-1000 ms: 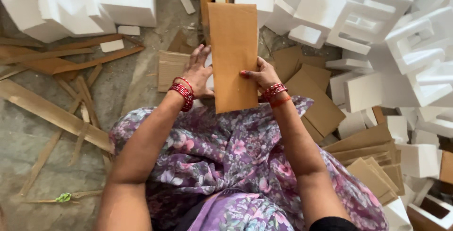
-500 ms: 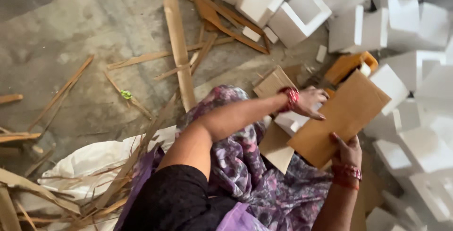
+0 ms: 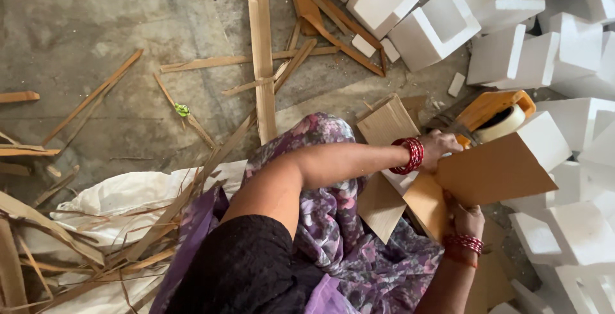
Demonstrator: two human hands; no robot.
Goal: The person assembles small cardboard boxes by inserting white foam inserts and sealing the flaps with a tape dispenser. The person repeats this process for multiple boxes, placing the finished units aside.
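I sit on the floor with a flat brown cardboard sheet [image 3: 506, 168] held over my lap, at the right of the view. My left hand [image 3: 442, 147], with red bangles at the wrist, grips the sheet's upper edge. Fingers of my right hand [image 3: 464, 216], also bangled, curl around its lower corner from beneath. An orange tape dispenser [image 3: 493, 110] with a pale tape roll lies just beyond my left hand. A white foam block [image 3: 544, 136] touches the far end of the sheet.
More cardboard pieces [image 3: 384, 125] lie under my arms. White foam blocks [image 3: 435, 29] are piled at the top right and right. Wooden slats [image 3: 261, 51] and splinters are scattered over the concrete floor. A white sack [image 3: 122, 202] lies at the lower left.
The view has swung left, so the floor and slats now fill the left side. The cardboard went from upright before me to slanted at the right. Both hands stayed on it.
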